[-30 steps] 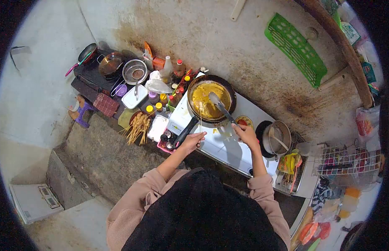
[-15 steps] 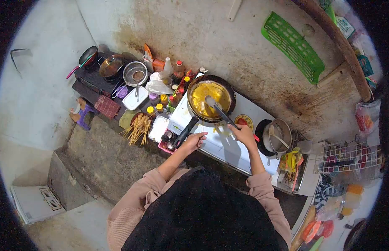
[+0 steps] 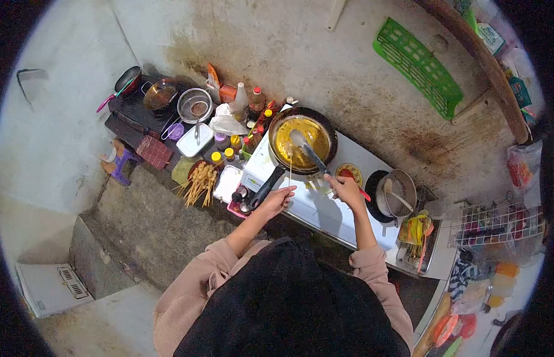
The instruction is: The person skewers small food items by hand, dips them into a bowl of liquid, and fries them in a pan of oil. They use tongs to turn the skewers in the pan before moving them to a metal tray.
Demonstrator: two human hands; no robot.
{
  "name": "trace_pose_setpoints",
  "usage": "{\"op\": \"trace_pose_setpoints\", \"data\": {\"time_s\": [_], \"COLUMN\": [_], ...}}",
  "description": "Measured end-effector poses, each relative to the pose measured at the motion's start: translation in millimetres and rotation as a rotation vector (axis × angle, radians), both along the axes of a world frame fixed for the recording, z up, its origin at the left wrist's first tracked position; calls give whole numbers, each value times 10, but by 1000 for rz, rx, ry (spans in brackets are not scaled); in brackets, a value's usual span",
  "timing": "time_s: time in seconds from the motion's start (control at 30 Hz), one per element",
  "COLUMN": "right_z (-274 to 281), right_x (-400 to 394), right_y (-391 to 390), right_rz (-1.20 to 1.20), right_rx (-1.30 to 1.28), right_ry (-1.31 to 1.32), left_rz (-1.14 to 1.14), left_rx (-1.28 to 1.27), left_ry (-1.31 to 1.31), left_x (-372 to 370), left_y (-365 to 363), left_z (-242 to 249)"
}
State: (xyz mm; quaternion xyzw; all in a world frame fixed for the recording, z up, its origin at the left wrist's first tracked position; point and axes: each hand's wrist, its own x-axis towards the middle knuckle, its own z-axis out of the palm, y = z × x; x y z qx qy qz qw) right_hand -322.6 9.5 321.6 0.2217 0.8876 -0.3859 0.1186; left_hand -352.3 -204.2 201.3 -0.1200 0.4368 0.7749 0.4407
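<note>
A black frying pan (image 3: 331, 133) with a yellow egg layer stands on the white stove (image 3: 315, 206). My right hand (image 3: 345, 188) grips a metal spatula (image 3: 306, 150) whose blade rests in the yellow egg. My left hand (image 3: 277, 199) pinches a thin wooden skewer (image 3: 290, 167) upright at the pan's near edge, just right of the pan's black handle (image 3: 265, 186). A small white piece sits at the skewer's top, over the egg.
Left of the stove are sauce bottles (image 3: 248, 113), a pile of skewers (image 3: 199, 180), a white container (image 3: 190, 142), a strainer (image 3: 194, 106) and two dark pans (image 3: 159, 95). To the right stand a steel pot (image 3: 398, 193) and a wire rack (image 3: 497, 226). A green basket (image 3: 420, 65) leans against the wall.
The spatula blade has slid left across the egg toward the skewer. My left hand keeps the skewer upright at the pan's edge.
</note>
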Motion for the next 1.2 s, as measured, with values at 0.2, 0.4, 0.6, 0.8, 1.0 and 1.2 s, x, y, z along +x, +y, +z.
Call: {"op": "trace_pose_setpoints", "data": {"time_s": [0.2,0.4,0.6,0.8,1.0,1.2], "right_z": [-114,-67,-97,-67,-72,-18], "right_x": [-33,-2,2,6,-20,4], "right_y": [140,13,73,28,53,12], "right_rz": [15,-13,18,-6,31,-28], "right_rx": [143,13,141,41,180,32], "right_ry": [-18,-12,-47,27,-80,1], "left_rz": [-1,-10,-20,-29,-24,-39], "left_rx": [11,40,29,33,48,43], "left_ry": [-10,8,14,1,-5,-3], "left_x": [5,-5,-7,-30,-43,-50], "left_y": [-24,-25,-13,6,24,15], "left_z": [66,36,60,26,-31,-24]}}
